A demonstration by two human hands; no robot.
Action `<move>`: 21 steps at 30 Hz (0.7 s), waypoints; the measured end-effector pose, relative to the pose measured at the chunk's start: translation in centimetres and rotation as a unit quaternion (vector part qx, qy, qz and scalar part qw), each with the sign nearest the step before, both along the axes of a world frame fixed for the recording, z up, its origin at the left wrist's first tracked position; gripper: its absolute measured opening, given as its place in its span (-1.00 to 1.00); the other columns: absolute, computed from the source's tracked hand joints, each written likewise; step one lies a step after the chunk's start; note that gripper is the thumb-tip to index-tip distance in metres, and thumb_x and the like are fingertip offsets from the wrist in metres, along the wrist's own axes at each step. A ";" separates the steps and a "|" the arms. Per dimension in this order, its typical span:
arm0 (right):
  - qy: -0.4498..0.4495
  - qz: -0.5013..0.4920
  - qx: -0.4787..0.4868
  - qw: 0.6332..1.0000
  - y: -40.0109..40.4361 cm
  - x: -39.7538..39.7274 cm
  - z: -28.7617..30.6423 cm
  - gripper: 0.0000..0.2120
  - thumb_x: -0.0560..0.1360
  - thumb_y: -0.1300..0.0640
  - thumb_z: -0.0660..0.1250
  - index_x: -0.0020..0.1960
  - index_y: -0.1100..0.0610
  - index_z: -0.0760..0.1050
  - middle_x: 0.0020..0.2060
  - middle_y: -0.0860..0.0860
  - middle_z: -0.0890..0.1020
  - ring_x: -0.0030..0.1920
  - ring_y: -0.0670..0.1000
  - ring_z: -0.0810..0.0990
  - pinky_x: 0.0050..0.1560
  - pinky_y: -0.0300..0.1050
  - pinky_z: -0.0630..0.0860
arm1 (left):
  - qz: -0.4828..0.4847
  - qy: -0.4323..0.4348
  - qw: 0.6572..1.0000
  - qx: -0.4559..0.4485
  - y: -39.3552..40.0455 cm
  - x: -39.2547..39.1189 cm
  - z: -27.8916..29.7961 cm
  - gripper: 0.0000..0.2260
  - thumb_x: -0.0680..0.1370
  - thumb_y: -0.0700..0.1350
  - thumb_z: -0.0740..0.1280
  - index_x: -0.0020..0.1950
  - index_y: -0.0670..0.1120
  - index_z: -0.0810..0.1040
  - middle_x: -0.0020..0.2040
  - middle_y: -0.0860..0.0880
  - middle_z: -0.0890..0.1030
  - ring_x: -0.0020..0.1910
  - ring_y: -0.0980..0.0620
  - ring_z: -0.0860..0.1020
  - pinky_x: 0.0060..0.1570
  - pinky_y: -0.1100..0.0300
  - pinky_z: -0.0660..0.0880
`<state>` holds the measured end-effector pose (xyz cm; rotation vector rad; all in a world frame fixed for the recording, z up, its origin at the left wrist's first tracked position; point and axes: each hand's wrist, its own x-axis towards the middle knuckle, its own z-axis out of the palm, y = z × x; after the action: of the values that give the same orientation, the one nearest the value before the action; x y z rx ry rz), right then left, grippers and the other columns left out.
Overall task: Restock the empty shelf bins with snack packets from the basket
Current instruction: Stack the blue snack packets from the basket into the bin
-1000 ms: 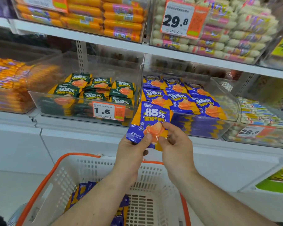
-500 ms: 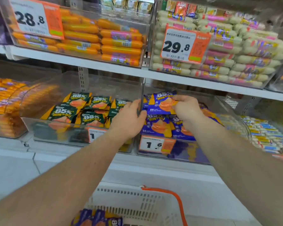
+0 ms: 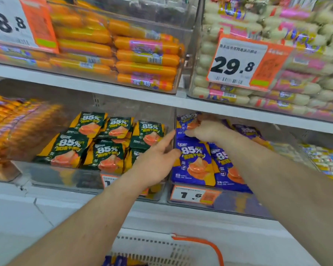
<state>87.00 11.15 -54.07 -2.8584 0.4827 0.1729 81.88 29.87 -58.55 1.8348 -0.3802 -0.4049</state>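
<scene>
right hand (image 3: pixel 208 130) now deeper in bin (image 3: pixel 238 206), pinching blue packet (image 3: pixel 188 121) | left hand (image 3: pixel 156 166) fingers apart

Two bare forearms, uncovered from the lower frame edge up to the wrists; no sleeve, cuff, watch, bracelet or glove anywhere along them. Left hand (image 3: pixel 154 166) bare, ringless on the fingers that show, nails short. Right hand (image 3: pixel 210 131) bare too, seen from the back, knuckles slightly blurred. Faint fine hair along both forearms. Nothing worn within view.
</scene>
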 end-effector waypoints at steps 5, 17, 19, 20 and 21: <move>-0.011 0.015 -0.039 0.999 0.4 -0.6 -0.1 -0.45 0.60 -0.16 0.18 0.40 0.23 0.37 0.31 0.18 0.48 0.26 0.17 0.47 0.21 -0.06 0.42 | 0.005 -0.041 0.999 0.033 0.1 -0.6 0.6 -0.53 0.64 0.04 0.20 0.52 0.26 0.16 0.05 0.24 0.55 -0.08 0.21 0.60 -0.07 0.15 0.59; -0.567 0.137 0.042 0.811 7.4 -14.1 -7.3 -0.85 0.37 0.19 0.24 -0.20 0.20 0.57 -0.26 0.14 0.54 -0.15 0.13 0.45 -0.15 -0.02 0.35 | 0.106 -0.242 0.964 0.037 4.5 -7.9 -1.3 -0.81 0.55 -0.23 0.29 0.13 -0.04 0.49 -0.14 0.04 0.56 -0.30 0.07 0.51 -0.27 0.16 0.42; -0.537 0.163 0.093 0.822 9.3 -16.1 -10.7 -0.85 0.36 0.19 0.22 -0.24 0.22 0.55 -0.32 0.12 0.52 -0.21 0.12 0.45 -0.21 -0.09 0.32 | 0.089 -0.217 0.971 0.047 5.7 -8.9 -3.2 -0.82 0.55 -0.24 0.28 0.10 -0.03 0.50 -0.19 0.06 0.54 -0.32 0.06 0.49 -0.28 0.15 0.41; -0.511 0.156 0.124 0.836 10.3 -16.9 -12.5 -0.84 0.35 0.19 0.21 -0.26 0.22 0.53 -0.34 0.11 0.52 -0.24 0.10 0.43 -0.23 -0.13 0.29 | 0.085 -0.195 0.975 0.065 6.4 -9.4 -4.2 -0.82 0.55 -0.22 0.27 0.10 0.00 0.50 -0.20 0.10 0.52 -0.32 0.05 0.48 -0.27 0.12 0.45; -0.478 0.137 0.154 0.854 11.1 -17.6 -14.2 -0.85 0.35 0.19 0.20 -0.26 0.22 0.53 -0.35 0.10 0.52 -0.26 0.09 0.44 -0.26 -0.15 0.28 | 0.079 -0.167 0.979 0.086 7.1 -9.7 -5.4 -0.82 0.56 -0.19 0.27 0.12 0.02 0.49 -0.19 0.12 0.51 -0.32 0.03 0.48 -0.24 0.08 0.48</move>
<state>69.43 22.27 -68.26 -2.2762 -0.1543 -0.9834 72.16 36.95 -63.95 2.0910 -0.4352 -0.0163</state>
